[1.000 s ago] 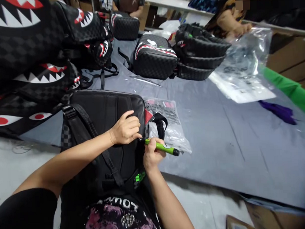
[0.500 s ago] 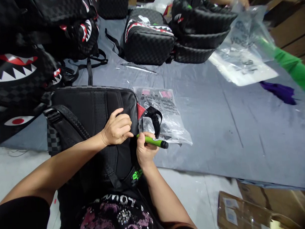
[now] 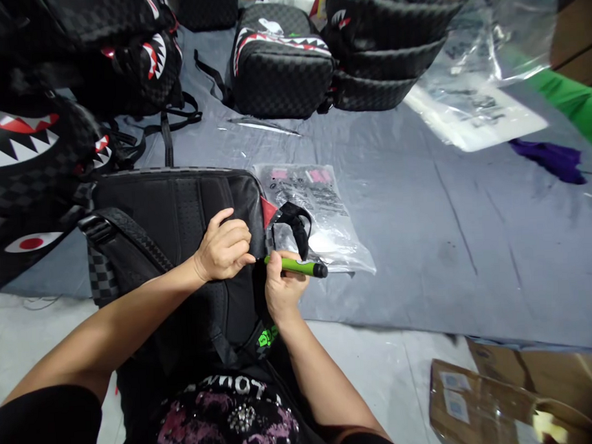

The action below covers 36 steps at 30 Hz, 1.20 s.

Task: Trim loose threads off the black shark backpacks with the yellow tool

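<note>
A black backpack (image 3: pixel 144 188) with dark checkered sides leans against my body, its padded back panel and straps facing up. My left hand (image 3: pixel 223 244) rests on that panel with curled fingers, gripping at the right edge; the exact pinch is partly hidden. Held in my right hand (image 3: pixel 285 293) is a green marker pen (image 3: pixel 300 266) with a black end pointing right. Its other end meets the backpack's edge close to my left thumb. A red triangular patch (image 3: pixel 268 212) and a black strap loop (image 3: pixel 300 225) stick out above my right hand.
Shark-mouth backpacks (image 3: pixel 26 141) crowd the left; another checkered backpack (image 3: pixel 281 73) and open bags (image 3: pixel 382 63) stand at the back. A printed plastic bag (image 3: pixel 324 195) lies beside my work. Purple cloth (image 3: pixel 549 161) lies right; a cardboard box (image 3: pixel 477 397) sits below the table (image 3: pixel 414 263).
My view has shifted slightly, so the background sits a little higher. Both hands keep nearly the same pose at the backpack's edge. The clear bag at the back right has moved.
</note>
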Each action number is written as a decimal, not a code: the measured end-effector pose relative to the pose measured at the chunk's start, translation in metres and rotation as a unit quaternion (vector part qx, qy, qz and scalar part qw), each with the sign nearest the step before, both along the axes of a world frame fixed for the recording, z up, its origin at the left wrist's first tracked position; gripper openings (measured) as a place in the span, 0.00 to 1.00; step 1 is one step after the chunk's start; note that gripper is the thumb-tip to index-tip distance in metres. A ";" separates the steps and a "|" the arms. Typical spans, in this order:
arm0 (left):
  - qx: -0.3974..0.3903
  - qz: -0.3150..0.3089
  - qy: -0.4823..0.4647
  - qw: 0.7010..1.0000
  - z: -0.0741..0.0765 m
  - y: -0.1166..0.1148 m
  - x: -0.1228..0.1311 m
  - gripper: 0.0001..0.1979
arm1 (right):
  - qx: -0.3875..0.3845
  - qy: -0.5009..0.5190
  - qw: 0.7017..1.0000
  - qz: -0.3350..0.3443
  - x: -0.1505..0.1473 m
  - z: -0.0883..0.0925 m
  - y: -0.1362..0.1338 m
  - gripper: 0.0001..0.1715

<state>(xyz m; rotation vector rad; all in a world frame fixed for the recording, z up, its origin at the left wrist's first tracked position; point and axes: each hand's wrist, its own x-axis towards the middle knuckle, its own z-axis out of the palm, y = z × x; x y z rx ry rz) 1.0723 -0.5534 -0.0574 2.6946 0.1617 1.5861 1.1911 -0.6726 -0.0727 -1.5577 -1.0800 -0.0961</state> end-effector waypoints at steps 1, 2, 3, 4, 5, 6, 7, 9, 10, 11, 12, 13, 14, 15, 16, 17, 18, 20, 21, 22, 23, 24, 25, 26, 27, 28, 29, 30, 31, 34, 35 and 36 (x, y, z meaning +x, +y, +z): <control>0.000 0.000 0.000 1.000 0.000 0.000 0.000 0.24 | -0.005 0.006 1.000 0.000 0.000 0.001 0.000 0.18; 0.000 0.000 0.001 1.000 -0.001 0.000 0.000 0.24 | -0.012 0.011 1.000 0.003 0.000 0.002 0.000 0.18; -0.001 0.000 0.002 1.000 -0.001 0.000 0.000 0.24 | -0.020 0.016 1.000 0.008 0.000 0.003 0.000 0.19; -0.002 0.001 0.003 1.000 -0.001 0.000 -0.001 0.24 | -0.027 0.023 0.999 0.013 0.000 0.005 0.000 0.20; -0.003 0.004 0.005 1.000 -0.001 0.000 -0.001 0.24 | -0.032 0.031 0.999 0.014 0.000 0.006 0.000 0.20; -0.003 0.006 0.008 1.000 -0.001 0.000 -0.001 0.24 | -0.034 0.038 0.999 0.013 0.000 0.007 0.000 0.20; -0.003 0.008 0.010 1.000 -0.001 0.000 -0.001 0.24 | -0.039 0.044 0.998 0.013 0.000 0.007 0.000 0.20; 0.000 0.008 0.012 1.000 0.000 0.000 -0.001 0.24 | -0.053 0.055 0.997 0.021 0.001 0.007 0.000 0.20; 0.002 0.007 0.011 1.000 0.000 0.000 -0.001 0.24 | -0.060 0.062 0.996 0.024 0.002 0.006 -0.001 0.20; 0.003 0.007 0.009 1.000 0.000 0.000 0.000 0.23 | -0.063 0.074 0.995 0.023 0.002 0.006 -0.001 0.20; 0.003 0.007 0.007 1.000 0.000 0.000 0.000 0.23 | -0.063 0.091 0.994 0.020 0.003 0.005 -0.001 0.20; 0.003 0.008 0.008 1.000 0.000 0.000 0.000 0.22 | -0.062 0.109 0.992 0.020 0.003 0.004 -0.001 0.19; 0.002 0.009 0.011 1.000 0.000 0.000 -0.001 0.22 | -0.063 0.126 0.990 0.025 0.004 0.003 -0.001 0.20; 0.001 0.011 0.017 1.000 -0.001 0.000 -0.001 0.22 | -0.068 0.142 0.987 0.035 0.004 0.003 -0.001 0.20; -0.002 0.013 0.024 1.000 -0.001 0.000 -0.001 0.22 | -0.075 0.155 0.984 0.044 0.005 0.003 -0.001 0.20; -0.005 0.015 0.030 0.999 -0.002 0.001 -0.001 0.23 | -0.080 0.163 0.982 0.047 0.005 0.003 -0.001 0.21; -0.008 0.016 0.034 0.999 -0.002 0.001 -0.002 0.23 | -0.082 0.170 0.981 0.044 0.005 0.003 -0.001 0.21; -0.013 0.017 0.033 0.999 -0.003 0.001 -0.001 0.22 | -0.083 0.182 0.979 0.037 0.005 0.004 -0.001 0.22; -0.012 0.015 0.029 0.999 -0.003 0.002 -0.001 0.22 | -0.088 0.188 0.977 0.043 0.005 0.005 -0.001 0.22; -0.010 0.013 0.024 1.000 -0.003 0.002 -0.001 0.21 | -0.097 0.194 0.975 0.053 0.005 0.006 -0.001 0.23; -0.006 0.011 0.019 1.000 -0.003 0.001 -0.001 0.21 | -0.107 0.198 0.972 0.064 0.005 0.008 -0.001 0.24; -0.003 0.010 0.017 1.000 -0.002 0.001 -0.001 0.20 | -0.114 0.199 0.971 0.070 0.005 0.009 -0.001 0.24; -0.001 0.010 0.016 1.000 -0.002 0.000 -0.001 0.19 | -0.117 0.194 0.971 0.074 0.006 0.010 -0.001 0.25; -0.002 0.011 0.017 1.000 -0.001 -0.001 -0.001 0.19 | -0.119 0.185 0.972 0.078 0.007 0.012 0.000 0.25; -0.006 0.013 0.019 1.000 0.000 -0.002 -0.001 0.18 | -0.120 0.172 0.974 0.086 0.008 0.013 0.000 0.25; -0.011 0.016 0.022 1.000 0.001 -0.003 -0.001 0.18 | -0.122 0.157 0.975 0.095 0.009 0.013 0.000 0.25; -0.018 0.020 0.026 0.999 0.001 -0.003 -0.001 0.17 | -0.128 0.143 0.976 0.103 0.011 0.014 0.001 0.25; -0.022 0.023 0.028 0.999 0.001 -0.004 -0.001 0.17 | -0.132 0.131 0.977 0.107 0.012 0.013 0.001 0.25; -0.026 0.026 0.030 0.999 0.001 -0.004 -0.001 0.16 | -0.132 0.123 0.978 0.108 0.013 0.013 0.002 0.26; -0.028 0.028 0.030 0.999 0.001 -0.005 0.000 0.15 | -0.115 0.095 0.983 0.106 0.016 0.010 0.004 0.25; -0.026 0.028 0.031 0.999 0.001 -0.005 0.000 0.14 | -0.115 0.082 0.984 0.107 0.016 0.010 0.004 0.26; -0.025 0.029 0.031 0.999 0.001 -0.005 0.000 0.13 | -0.118 0.069 0.985 0.104 0.016 0.010 0.004 0.26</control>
